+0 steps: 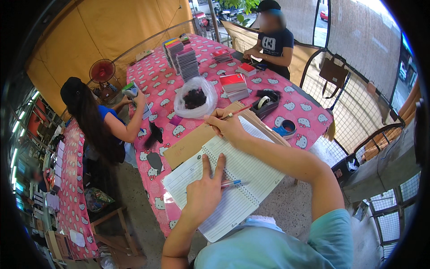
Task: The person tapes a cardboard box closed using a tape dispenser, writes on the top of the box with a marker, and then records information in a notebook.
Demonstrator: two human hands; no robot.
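Observation:
A spiral notebook [260, 157] with lined pages lies spread at the table's near edge. My left hand [204, 193] rests on its left page, index and middle fingers stretched apart across the paper toward the spiral. A pen [232, 183] with a clear barrel and blue end pokes out from beneath that hand; whether the folded fingers grip it is hidden. Above the notebook's far edge, my right hand [227, 127] is closed around a red pencil [237, 111], which slants up to the right. Brown cardboard [190, 145] lies under the notebook's far side.
Beyond the notebook are a plastic bag [210, 96] of dark hair-like fibres, a tape dispenser [264, 105], a blue tape roll [286, 127] and stacked booklets [188, 65]. One person [107, 121] works at the left, another [275, 45] at the far right. Dark tufts [154, 134] lie nearby.

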